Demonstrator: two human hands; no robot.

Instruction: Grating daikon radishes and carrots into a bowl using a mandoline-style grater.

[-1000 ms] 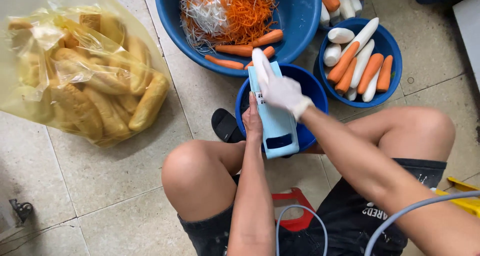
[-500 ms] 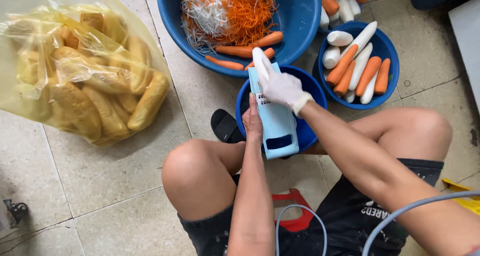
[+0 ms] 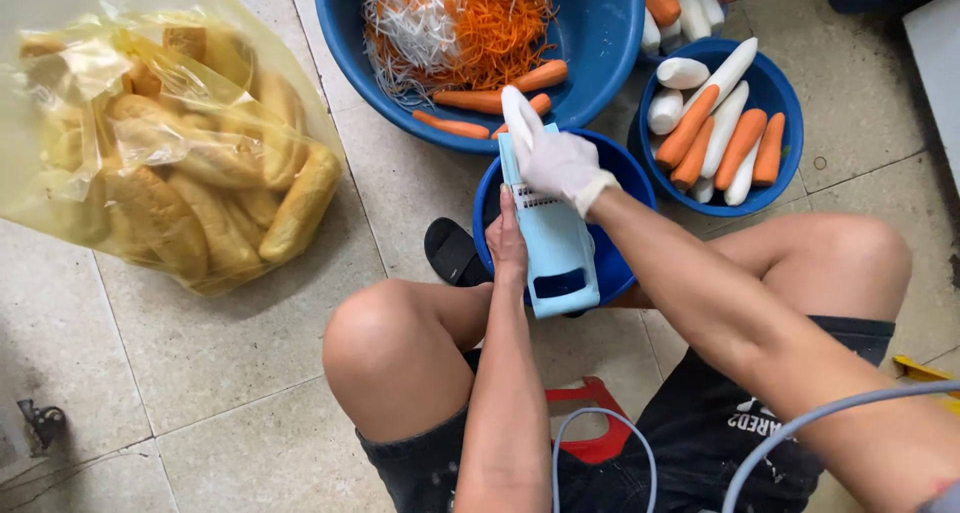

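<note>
Steadying the pale blue grater (image 3: 556,241) along its edge, the bare left hand (image 3: 507,245) props it over a small blue basin (image 3: 628,178). The gloved right hand (image 3: 556,160) closes on a peeled white radish (image 3: 517,113) at the grater's top, mostly unshredded. Beyond, a big tub (image 3: 600,33) holds a good heap of shreds (image 3: 455,18); whole carrots and radishes (image 3: 722,123) await.

- Left hand (image 3: 507,245), bare, fingers curled in a grip, forearm running straight up from below.
- Right hand (image 3: 556,161), white-gloved, closed, arm reaching in from the lower right.
- Both knees bent wide apart.
</note>
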